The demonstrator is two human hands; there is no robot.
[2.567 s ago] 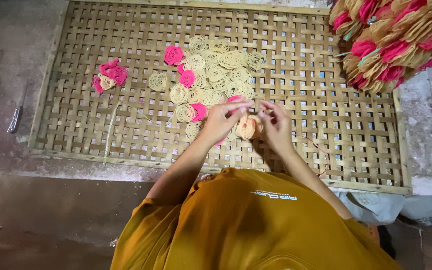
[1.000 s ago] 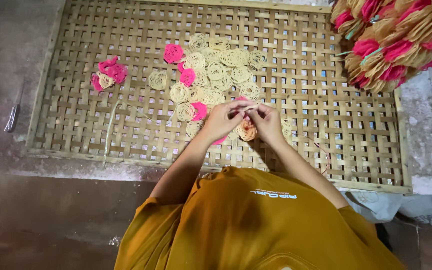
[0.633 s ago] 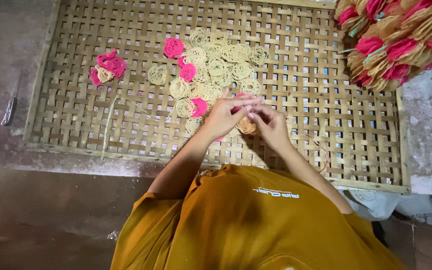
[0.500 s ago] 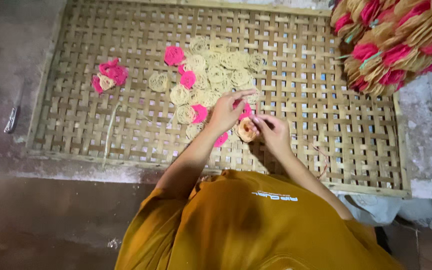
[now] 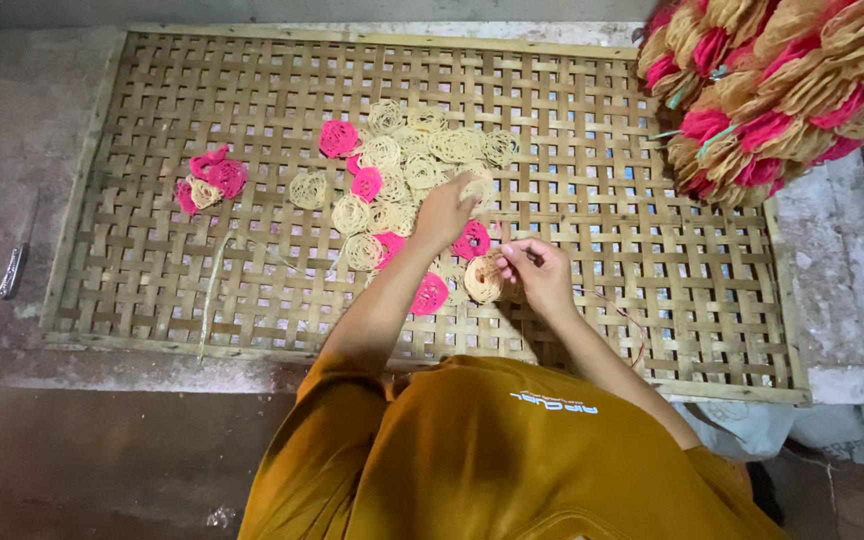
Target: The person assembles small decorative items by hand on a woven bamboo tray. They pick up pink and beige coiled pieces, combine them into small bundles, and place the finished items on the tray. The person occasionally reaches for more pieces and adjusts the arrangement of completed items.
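Note:
A pile of thin coiled discs point(image 5: 407, 175), most pale tan and a few pink, lies on a woven bamboo tray point(image 5: 152, 120). My left hand point(image 5: 445, 208) reaches into the near right edge of that pile, its fingers touching a tan disc point(image 5: 476, 187). Just below and to the right, my right hand point(image 5: 537, 272) pinches a thin string with a small stack of tan discs point(image 5: 482, 280) on it. Pink discs point(image 5: 430, 294) lie around the stack.
A small separate cluster of pink and tan discs point(image 5: 210, 180) lies at the tray's left. A big bundle of strung pink and tan discs point(image 5: 792, 85) sits at the upper right. A metal tool point(image 5: 10, 271) lies on the floor left of the tray.
My left hand has left the stack held by the right hand and reached up to the pile. The right hand keeps the string and stack in about the same place.

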